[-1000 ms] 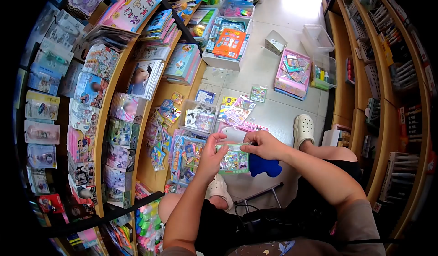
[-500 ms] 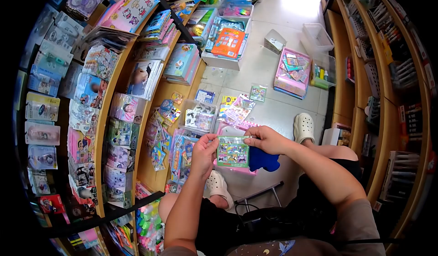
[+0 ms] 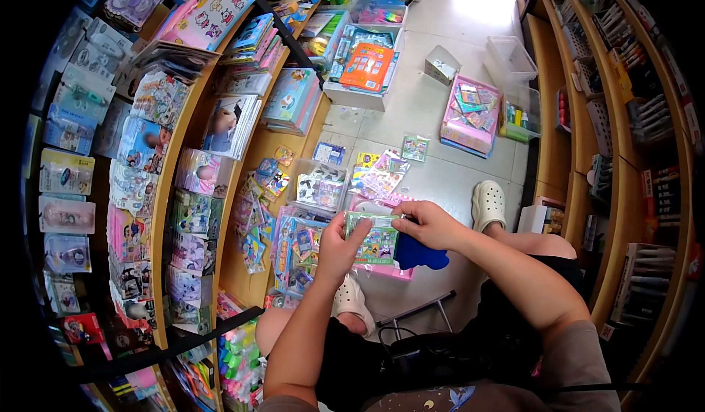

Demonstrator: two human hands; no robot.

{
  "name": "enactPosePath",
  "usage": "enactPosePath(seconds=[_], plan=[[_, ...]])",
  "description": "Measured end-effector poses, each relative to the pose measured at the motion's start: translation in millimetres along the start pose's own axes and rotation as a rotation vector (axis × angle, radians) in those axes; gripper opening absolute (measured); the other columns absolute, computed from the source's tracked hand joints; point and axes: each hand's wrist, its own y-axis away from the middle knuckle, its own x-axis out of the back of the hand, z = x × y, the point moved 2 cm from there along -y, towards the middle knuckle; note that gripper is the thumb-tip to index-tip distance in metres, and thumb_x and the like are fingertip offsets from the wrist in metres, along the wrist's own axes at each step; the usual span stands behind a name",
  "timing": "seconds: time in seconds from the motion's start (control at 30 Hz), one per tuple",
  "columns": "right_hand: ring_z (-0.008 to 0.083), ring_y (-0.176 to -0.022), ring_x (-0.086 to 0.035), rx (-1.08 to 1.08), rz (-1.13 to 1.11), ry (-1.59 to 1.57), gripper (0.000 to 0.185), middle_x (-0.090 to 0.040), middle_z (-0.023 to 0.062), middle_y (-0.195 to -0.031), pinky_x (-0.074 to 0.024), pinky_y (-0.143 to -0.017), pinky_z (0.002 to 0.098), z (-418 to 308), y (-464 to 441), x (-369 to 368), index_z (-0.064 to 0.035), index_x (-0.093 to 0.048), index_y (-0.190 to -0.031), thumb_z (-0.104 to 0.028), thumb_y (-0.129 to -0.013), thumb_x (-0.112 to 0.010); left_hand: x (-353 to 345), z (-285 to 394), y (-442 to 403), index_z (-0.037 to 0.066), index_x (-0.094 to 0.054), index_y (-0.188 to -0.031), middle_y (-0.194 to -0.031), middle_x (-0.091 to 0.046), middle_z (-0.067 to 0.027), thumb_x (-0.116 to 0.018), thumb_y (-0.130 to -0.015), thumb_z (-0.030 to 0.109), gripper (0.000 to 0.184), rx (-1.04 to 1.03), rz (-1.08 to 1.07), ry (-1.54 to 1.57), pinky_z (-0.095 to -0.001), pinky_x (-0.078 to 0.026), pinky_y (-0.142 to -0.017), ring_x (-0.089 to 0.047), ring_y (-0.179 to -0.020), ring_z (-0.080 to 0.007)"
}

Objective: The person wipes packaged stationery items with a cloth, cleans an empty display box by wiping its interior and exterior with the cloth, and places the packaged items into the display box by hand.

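Note:
A flat green packet [image 3: 379, 244] with small colourful pictures, in a clear wrapper, is held up in front of me by both hands. My left hand [image 3: 340, 247] grips its left side, the thumb lying across the front near the top. At its upper right corner, my right hand [image 3: 428, 225] pinches the wrapper edge. Below the right hand a dark blue rounded shape [image 3: 421, 254] shows, partly covered; I cannot tell what it is. Behind the packet a pink box [image 3: 389, 271] is mostly hidden. Colourful packets [image 3: 382, 174] lie just beyond my hands.
To the left stands a wooden shelf [image 3: 233, 184] full of packaged goods. Near it on the floor is a clear bin [image 3: 320, 186] with packets. Farther off are a white box [image 3: 365, 100] of booklets and a pink box [image 3: 468, 131]. Another shelf [image 3: 621, 155] lines the right.
My left hand has shifted right and its thumb now lies over the packet's face. The packet has moved slightly right; my right hand keeps hold of its upper corner.

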Motion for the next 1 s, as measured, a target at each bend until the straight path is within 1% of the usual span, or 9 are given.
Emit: enactPosePath(seconds=[0.07,0.13,0.23,0.33,0.43,0.53,0.73,0.93,1.0], plan=[[0.0167,-0.063,-0.052,-0.007,-0.001,0.025,0.018,-0.057,0.0079,-0.068,-0.0417,-0.059,0.0302,-2.4,0.4,0.2,-0.0019,-0.06,-0.093,-0.018,-0.086,-0.057,-0.7,1.3,-0.1,0.0,-0.056,-0.1,-0.09,-0.061,-0.0015,-0.06,-0.086,0.015,0.02,-0.018,-0.007,-0.088,-0.0205,-0.042,-0.07,-0.053,-0.078,-0.0051],[0.0176,-0.063,-0.053,-0.012,-0.008,0.022,0.019,-0.057,0.0087,-0.069,-0.0419,-0.059,0.031,-2.4,1.5,-0.4,-0.0016,-0.06,-0.092,-0.02,-0.086,-0.057,-1.9,0.4,0.0,0.001,-0.057,-0.097,-0.087,-0.061,-0.0017,-0.062,-0.085,0.014,0.019,-0.047,0.018,-0.055,-0.0203,-0.043,-0.068,-0.053,-0.076,-0.0045],[0.0178,-0.063,-0.053,0.13,0.063,-0.165,0.024,-0.056,0.0095,-0.068,-0.042,-0.058,0.0325,9.2,-4.5,-3.9,-0.0015,-0.06,-0.091,-0.024,-0.086,-0.056,-2.8,0.3,0.3,0.0,-0.058,-0.093,-0.084,-0.062,-0.0018,-0.063,-0.084,0.013,0.016,-0.079,0.037,-0.044,-0.0208,-0.043,-0.065,-0.053,-0.072,-0.0042],[0.019,-0.064,-0.054,-0.021,0.026,-0.069,0.027,-0.056,0.0098,-0.067,-0.0422,-0.059,0.0336,4.1,-2.0,-3.6,-0.0014,-0.059,-0.088,-0.028,-0.086,-0.056,-5.3,0.2,1.5,0.0,-0.059,-0.091,-0.082,-0.062,-0.0015,-0.062,-0.084,0.012,0.014,-0.096,0.046,-0.109,-0.0211,-0.043,-0.063,-0.053,-0.07,-0.004],[0.0194,-0.063,-0.053,-0.103,0.068,0.259,0.029,-0.055,0.009,-0.066,-0.0416,-0.059,0.0329,-11.0,4.1,-6.5,-0.0015,-0.058,-0.085,-0.031,-0.085,-0.057,-12.4,0.0,3.8,0.001,-0.059,-0.091,-0.08,-0.062,-0.0001,-0.061,-0.084,0.011,0.013,-0.191,0.051,-0.265,-0.0208,-0.043,-0.061,-0.052,-0.068,-0.0035],[0.011,-0.063,-0.048,-0.09,0.1,0.237,0.021,-0.051,0.0036,-0.064,-0.0388,-0.057,0.0285,-7.4,1.9,-8.7,-0.0006,-0.056,-0.081,-0.021,-0.086,-0.058,-10.3,-6.3,3.2,0.0,-0.06,-0.09,-0.074,-0.06,0.0008,-0.059,-0.086,0.014,0.015,-0.19,0.09,-0.227,-0.0208,-0.04,-0.057,-0.049,-0.064,-0.0031],[0.0061,-0.066,-0.048,-0.05,0.03,-0.173,0.015,-0.054,-0.0019,-0.068,-0.0383,-0.056,0.0243,7.6,-6.9,-8.0,-0.0015,-0.057,-0.083,-0.015,-0.088,-0.056,-2.7,-8.0,0.0,-0.002,-0.06,-0.091,-0.076,-0.058,0.0015,-0.051,-0.09,0.017,0.021,-0.105,0.138,0.009,-0.0198,-0.039,-0.061,-0.048,-0.068,-0.0033],[0.0038,-0.064,-0.05,-0.266,0.035,-0.518,0.01,-0.059,-0.0024,-0.072,-0.0396,-0.058,0.0191,4.1,-0.4,-0.1,-0.0033,-0.06,-0.082,-0.012,-0.084,-0.062,-2.8,-4.2,4.3,-0.002,-0.058,-0.1,-0.089,-0.059,-0.0009,-0.047,-0.092,0.019,0.025,-0.038,0.156,0.218,-0.0201,-0.039,-0.074,-0.05,-0.08,-0.0057],[0.0015,-0.063,-0.049,-0.241,0.019,-0.556,0.007,-0.059,-0.0041,-0.071,-0.039,-0.057,0.0166,1.2,0.1,1.4,-0.005,-0.06,-0.082,-0.011,-0.085,-0.062,-0.5,-9.0,3.6,-0.002,-0.057,-0.102,-0.092,-0.059,-0.0017,-0.047,-0.093,0.02,0.027,-0.041,0.152,0.255,-0.0205,-0.039,-0.077,-0.051,-0.083,-0.0066]])
